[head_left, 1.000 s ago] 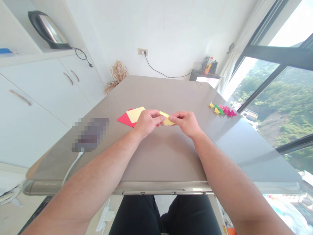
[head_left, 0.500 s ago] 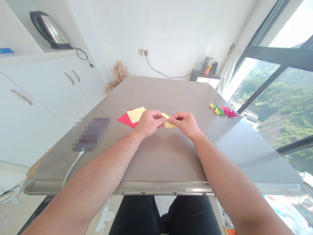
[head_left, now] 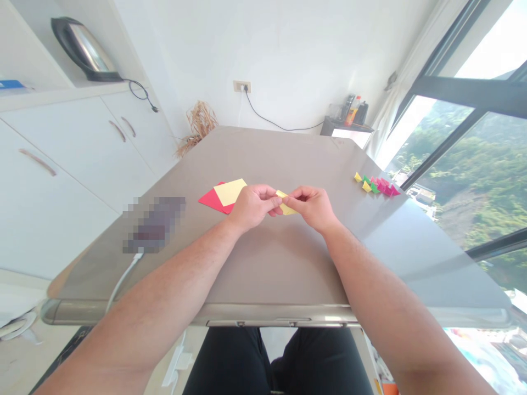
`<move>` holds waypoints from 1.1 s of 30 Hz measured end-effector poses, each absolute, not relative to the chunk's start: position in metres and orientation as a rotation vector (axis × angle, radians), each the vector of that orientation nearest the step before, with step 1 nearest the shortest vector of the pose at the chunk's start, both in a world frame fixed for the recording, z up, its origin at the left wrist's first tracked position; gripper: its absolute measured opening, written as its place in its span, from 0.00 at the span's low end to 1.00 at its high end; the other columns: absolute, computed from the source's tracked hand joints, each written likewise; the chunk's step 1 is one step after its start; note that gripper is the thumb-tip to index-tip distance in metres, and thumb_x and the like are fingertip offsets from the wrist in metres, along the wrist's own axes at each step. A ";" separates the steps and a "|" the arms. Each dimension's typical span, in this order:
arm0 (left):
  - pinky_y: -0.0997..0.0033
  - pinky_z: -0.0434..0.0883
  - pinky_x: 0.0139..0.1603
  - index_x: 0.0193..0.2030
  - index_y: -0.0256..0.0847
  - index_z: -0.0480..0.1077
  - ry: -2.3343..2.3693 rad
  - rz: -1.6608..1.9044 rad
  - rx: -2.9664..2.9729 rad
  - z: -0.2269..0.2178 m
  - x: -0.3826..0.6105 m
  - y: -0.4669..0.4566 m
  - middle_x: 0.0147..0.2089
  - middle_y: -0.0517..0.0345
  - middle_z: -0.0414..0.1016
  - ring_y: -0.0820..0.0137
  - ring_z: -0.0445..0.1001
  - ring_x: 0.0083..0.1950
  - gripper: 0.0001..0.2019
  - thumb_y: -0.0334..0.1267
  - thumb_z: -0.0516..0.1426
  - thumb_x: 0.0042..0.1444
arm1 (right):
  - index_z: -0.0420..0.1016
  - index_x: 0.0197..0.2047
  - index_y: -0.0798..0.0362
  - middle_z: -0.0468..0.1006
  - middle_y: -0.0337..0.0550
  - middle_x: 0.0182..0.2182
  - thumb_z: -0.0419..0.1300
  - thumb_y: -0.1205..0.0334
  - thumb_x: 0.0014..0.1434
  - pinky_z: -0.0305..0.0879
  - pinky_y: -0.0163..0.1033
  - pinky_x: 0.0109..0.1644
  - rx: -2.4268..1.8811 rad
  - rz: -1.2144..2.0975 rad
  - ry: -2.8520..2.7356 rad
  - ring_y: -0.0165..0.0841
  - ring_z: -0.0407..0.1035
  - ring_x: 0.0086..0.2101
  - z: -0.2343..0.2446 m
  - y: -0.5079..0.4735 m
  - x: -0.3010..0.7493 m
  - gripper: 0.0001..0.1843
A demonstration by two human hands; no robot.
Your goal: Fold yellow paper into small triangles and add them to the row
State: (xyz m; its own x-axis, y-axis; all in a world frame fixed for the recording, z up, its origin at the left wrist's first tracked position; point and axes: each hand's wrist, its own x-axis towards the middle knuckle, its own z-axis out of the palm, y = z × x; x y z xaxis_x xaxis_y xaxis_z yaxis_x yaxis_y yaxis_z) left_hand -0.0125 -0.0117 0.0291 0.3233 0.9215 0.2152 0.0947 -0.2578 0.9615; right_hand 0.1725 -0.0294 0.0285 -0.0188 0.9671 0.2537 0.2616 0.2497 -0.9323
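Observation:
Between my two hands is a small folded piece of yellow paper [head_left: 290, 210], held above the middle of the table. My left hand [head_left: 256, 207] pinches its left edge between thumb and fingers. On the other side, my right hand [head_left: 313, 207] grips it with thumb and forefinger, fingers curled. The fingers cover much of the paper, so its full shape is hidden. Just left of my left hand, a flat yellow sheet [head_left: 229, 192] lies over red paper [head_left: 214, 202] on the table.
Several small folded paper pieces in yellow, green and pink [head_left: 385, 187] stand at the right of the grey table [head_left: 280, 263]. A pixelated object [head_left: 154, 225] with a white cable [head_left: 123, 280] lies at the left. Behind are a wall socket [head_left: 242, 86] and a kettle [head_left: 88, 52].
My fingers have shifted slightly on the yellow paper, and its upper end looks flatter now. Both hands stay in nearly the same place.

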 end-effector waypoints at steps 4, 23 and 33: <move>0.68 0.75 0.33 0.35 0.37 0.76 0.913 1.089 1.580 0.029 -0.011 -0.012 0.28 0.54 0.81 0.68 0.79 0.29 0.11 0.44 0.67 0.53 | 0.77 0.24 0.51 0.74 0.37 0.21 0.70 0.52 0.48 0.59 0.36 0.28 -1.240 0.806 -1.468 0.29 0.63 0.24 0.029 -0.029 0.169 0.12; 0.73 0.63 0.25 0.29 0.40 0.74 0.914 1.235 1.498 0.022 -0.007 -0.008 0.23 0.60 0.74 0.74 0.68 0.24 0.07 0.40 0.65 0.52 | 0.76 0.25 0.51 0.75 0.38 0.22 0.69 0.49 0.51 0.58 0.36 0.26 -1.290 0.821 -1.527 0.29 0.63 0.23 0.027 -0.032 0.165 0.15; 0.72 0.63 0.27 0.27 0.40 0.73 0.973 1.289 1.559 0.020 -0.005 -0.010 0.20 0.61 0.71 0.74 0.67 0.23 0.08 0.39 0.60 0.56 | 0.77 0.25 0.52 0.75 0.38 0.22 0.69 0.50 0.50 0.60 0.37 0.29 -1.268 0.859 -1.522 0.29 0.64 0.25 0.028 -0.033 0.165 0.14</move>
State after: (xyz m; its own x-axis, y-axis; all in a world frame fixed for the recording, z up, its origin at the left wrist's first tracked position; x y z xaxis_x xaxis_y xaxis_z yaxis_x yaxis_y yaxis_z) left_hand -0.0050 -0.0100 0.0200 0.1592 0.9377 0.3089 0.0402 -0.3188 0.9470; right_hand 0.1647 -0.0327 0.0283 -0.0190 0.9747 0.2228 0.3133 0.2174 -0.9244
